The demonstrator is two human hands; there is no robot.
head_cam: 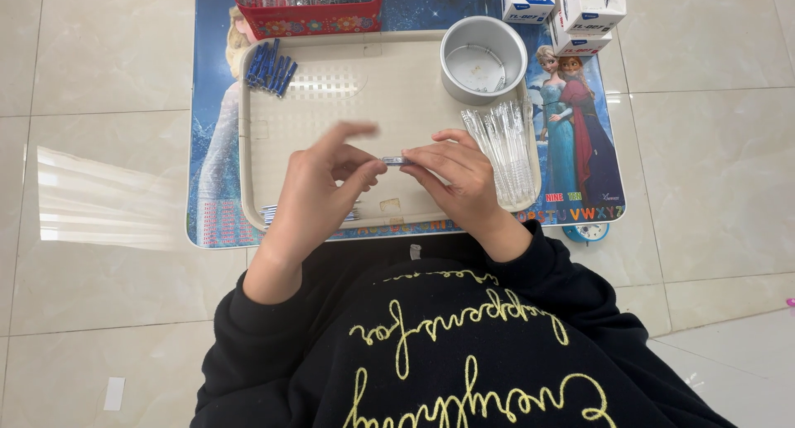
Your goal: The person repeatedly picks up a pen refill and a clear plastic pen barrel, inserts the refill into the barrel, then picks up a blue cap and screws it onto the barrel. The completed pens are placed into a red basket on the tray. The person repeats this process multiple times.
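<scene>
A small, slim, clear pen part is held above the middle of a cream plastic tray, pinched at its left end between thumb and fingertips of the left hand and at its right end by the fingertips of the right hand. The left index finger is raised clear of the part, and the other fingers of both hands are curled loosely. What exactly the part is cannot be told, since most of it is covered by the fingers. Just right of the right hand, a bundle of clear pen barrels is laid along the right side of the tray. At the far right corner of the tray a round grey metal tin is set upright. At the far left corner a heap of blue pen caps is seen. Beyond the tray's far edge a red box filled with pens is placed, and to the far right two white cartons are stacked. Everything is rested on a blue cartoon-printed mat, which is spread on a pale tiled floor.
</scene>
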